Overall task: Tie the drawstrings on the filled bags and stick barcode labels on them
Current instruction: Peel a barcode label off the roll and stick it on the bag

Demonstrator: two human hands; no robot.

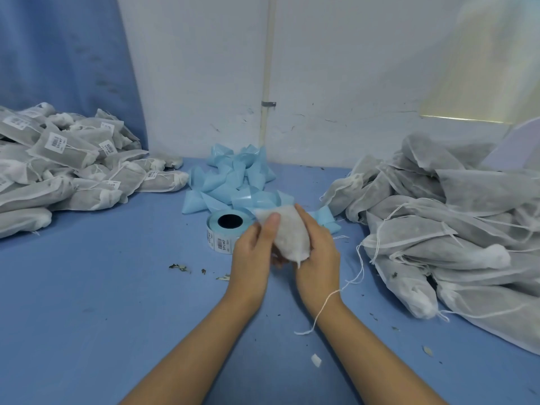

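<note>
Tying appears under way just right of the label roll (226,230): left hand (253,251) and right hand (318,251) both curl round one filled bag (290,233), its drawstring (304,332) trailing over the right wrist. Next likely calls for a snug knot, then a label peeled off the roll. Fingers (304,219) hide the bag's neck, so whether a knot exists cannot be made out

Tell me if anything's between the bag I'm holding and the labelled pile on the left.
Yes: the label roll stands just left of the bag, which the left hand and right hand hold, roughly on the line to the labelled pile. Past it only bare table shows.
</note>
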